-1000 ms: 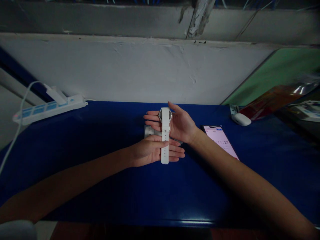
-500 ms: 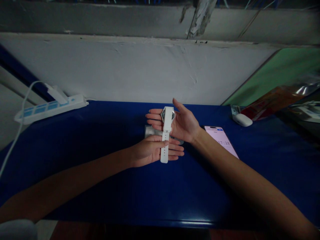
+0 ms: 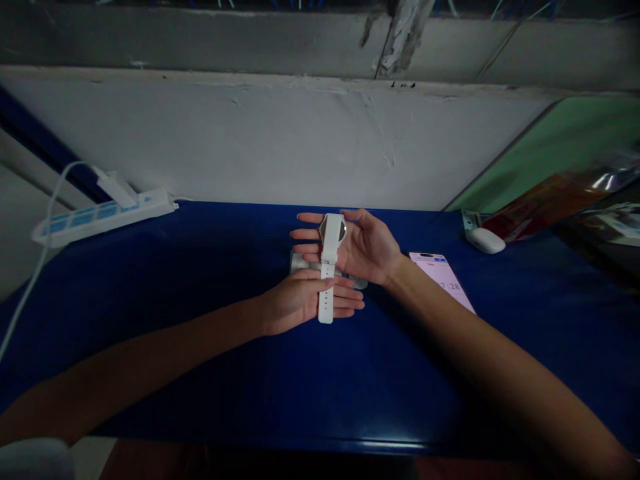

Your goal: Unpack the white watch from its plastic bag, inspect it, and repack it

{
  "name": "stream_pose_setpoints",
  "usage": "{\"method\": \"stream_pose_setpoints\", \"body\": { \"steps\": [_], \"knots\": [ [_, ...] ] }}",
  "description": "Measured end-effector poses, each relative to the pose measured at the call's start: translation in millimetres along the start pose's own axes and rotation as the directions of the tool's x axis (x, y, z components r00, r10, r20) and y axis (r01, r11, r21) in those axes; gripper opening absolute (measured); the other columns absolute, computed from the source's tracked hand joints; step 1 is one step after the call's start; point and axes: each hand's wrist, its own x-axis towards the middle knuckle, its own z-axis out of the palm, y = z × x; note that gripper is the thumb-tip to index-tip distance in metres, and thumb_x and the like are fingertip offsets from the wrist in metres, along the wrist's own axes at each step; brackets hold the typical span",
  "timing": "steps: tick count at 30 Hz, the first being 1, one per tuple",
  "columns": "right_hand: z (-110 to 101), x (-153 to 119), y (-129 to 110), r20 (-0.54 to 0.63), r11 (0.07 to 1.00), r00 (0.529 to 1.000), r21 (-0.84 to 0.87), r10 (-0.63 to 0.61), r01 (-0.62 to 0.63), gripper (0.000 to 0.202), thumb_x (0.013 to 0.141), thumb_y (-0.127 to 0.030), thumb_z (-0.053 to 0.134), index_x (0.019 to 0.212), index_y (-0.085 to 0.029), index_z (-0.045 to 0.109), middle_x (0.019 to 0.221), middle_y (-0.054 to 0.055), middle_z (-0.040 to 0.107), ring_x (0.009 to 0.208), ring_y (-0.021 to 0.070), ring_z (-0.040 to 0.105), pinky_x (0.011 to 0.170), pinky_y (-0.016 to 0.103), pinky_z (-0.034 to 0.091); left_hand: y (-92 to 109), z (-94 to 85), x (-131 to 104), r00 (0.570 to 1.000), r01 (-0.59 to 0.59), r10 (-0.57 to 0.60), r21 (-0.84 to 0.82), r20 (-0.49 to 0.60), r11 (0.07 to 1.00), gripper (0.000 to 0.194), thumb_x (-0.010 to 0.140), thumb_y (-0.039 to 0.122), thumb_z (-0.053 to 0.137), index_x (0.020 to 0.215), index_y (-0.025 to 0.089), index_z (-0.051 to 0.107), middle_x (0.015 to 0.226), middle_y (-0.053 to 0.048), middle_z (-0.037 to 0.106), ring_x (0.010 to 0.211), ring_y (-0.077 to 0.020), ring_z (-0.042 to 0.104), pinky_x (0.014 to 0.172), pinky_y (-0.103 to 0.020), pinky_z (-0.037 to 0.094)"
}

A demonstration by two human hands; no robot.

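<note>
A white wristwatch [image 3: 330,235] with a round case and a long strap is held between my two hands, back side partly showing. My left hand [image 3: 297,301] pinches the holed strap end, its thumb on top and its fingers stretched out beneath. Palm up, my right hand [image 3: 367,247] carries the case on its spread fingers, with the thumb bent in to the case's upper edge. Behind both hands, a clear or greyish packet-like thing [image 3: 299,261] lies on the table, mostly hidden.
A blue table [image 3: 240,393] runs back to a white wall. At right lie a lit phone [image 3: 445,277], a white mouse-like object [image 3: 487,241] and a red-orange packet [image 3: 535,207]. A power strip [image 3: 105,217] with a plugged-in charger and cable sits at left.
My right thumb has come down from pointing up to the watch's edge. The watch has shifted slightly left and turned a little, with my left hand keeping its pinch on the strap.
</note>
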Motion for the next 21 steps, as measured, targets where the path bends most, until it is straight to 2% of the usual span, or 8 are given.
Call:
{"method": "stream_pose_setpoints", "body": {
  "steps": [4,7,10,13,15,17,19,21],
  "knots": [
    [2.3,-0.7,0.2,-0.004,1.000,1.000,-0.003,-0.030,0.030,0.052,0.091,-0.032,0.024,0.121,-0.011,0.061,0.098,0.011,0.076,0.087,0.0210,0.072,0.095,0.042,0.051,-0.3,0.4,1.4,1.000,0.014,-0.014,-0.009,-0.013,1.000,0.014,0.094,0.015,0.057,0.101,0.007,0.067,0.104,-0.018,0.073,0.099,-0.0257,0.072,0.100,-0.045,0.046],
    [2.5,-0.5,0.2,-0.004,1.000,1.000,0.008,-0.021,0.021,0.053,0.095,-0.032,0.020,0.115,-0.010,0.064,0.086,0.008,0.075,0.076,0.0188,0.071,0.084,0.036,0.055,-0.5,0.7,1.9,0.999,0.034,-0.034,-0.010,-0.027,0.999,0.014,0.095,0.016,0.057,0.097,0.007,0.068,0.102,-0.017,0.074,0.097,-0.0245,0.072,0.098,-0.042,0.048],
    [0.9,-3.1,-6.6,-0.037,0.999,0.999,-0.006,-0.031,0.031,0.047,0.099,-0.033,0.025,0.111,-0.012,0.066,0.079,0.005,0.074,0.069,0.0166,0.070,0.075,0.032,0.058,1.1,1.8,1.1,0.998,0.034,-0.035,-0.009,-0.046,0.999,0.018,0.097,0.018,0.054,0.097,0.008,0.069,0.099,-0.015,0.075,0.093,-0.0229,0.073,0.096,-0.041,0.050],
    [-3.2,-9.5,-22.2,-0.119,0.986,0.979,-0.045,-0.165,0.161,0.036,0.102,-0.027,0.033,0.105,-0.017,0.067,0.074,0.002,0.072,0.065,0.0141,0.070,0.072,0.029,0.059,7.0,3.6,-0.7,0.997,0.067,-0.070,-0.064,-0.038,0.996,0.035,0.103,0.030,0.044,0.097,0.007,0.070,0.096,-0.015,0.076,0.092,-0.0221,0.073,0.096,-0.039,0.050],
    [-6.7,-13.8,-33.1,-0.174,0.954,0.938,-0.048,-0.301,0.297,0.032,0.102,-0.026,0.036,0.098,-0.021,0.067,0.072,-0.001,0.071,0.068,0.0129,0.070,0.072,0.027,0.059,12.3,5.3,-1.8,0.997,0.070,-0.074,-0.113,-0.028,0.991,0.051,0.104,0.043,0.037,0.096,0.005,0.070,0.096,-0.017,0.075,0.094,-0.0232,0.073,0.099,-0.040,0.048],
    [-9.2,-15.9,-39.8,-0.206,0.922,0.899,-0.061,-0.387,0.383,0.028,0.102,-0.027,0.041,0.093,-0.023,0.067,0.071,-0.002,0.070,0.070,0.0129,0.071,0.074,0.028,0.059,16.8,7.4,-2.6,0.997,0.048,-0.055,-0.133,-0.049,0.990,0.060,0.104,0.049,0.030,0.101,0.003,0.068,0.100,-0.019,0.074,0.098,-0.0250,0.072,0.102,-0.041,0.046],
    [-9.3,-14.8,-39.7,-0.217,0.908,0.882,-0.117,-0.418,0.402,0.023,0.100,-0.031,0.048,0.089,-0.024,0.067,0.074,-0.002,0.072,0.073,0.0133,0.072,0.075,0.029,0.059,19.4,9.5,-3.0,0.996,0.033,-0.044,-0.137,-0.080,0.990,0.065,0.104,0.052,0.026,0.106,0.001,0.066,0.105,-0.021,0.073,0.102,-0.0267,0.071,0.104,-0.042,0.043],
    [-6.8,-11.6,-33.6,-0.203,0.903,0.886,-0.205,-0.418,0.379,0.021,0.095,-0.039,0.059,0.084,-0.023,0.068,0.079,-0.001,0.075,0.076,0.0143,0.072,0.076,0.029,0.058,19.8,10.9,-3.2,0.994,0.026,-0.041,-0.142,-0.100,0.990,0.065,0.103,0.053,0.027,0.111,-0.001,0.062,0.111,-0.024,0.070,0.106,-0.0282,0.069,0.107,-0.043,0.041]
  ]
}}
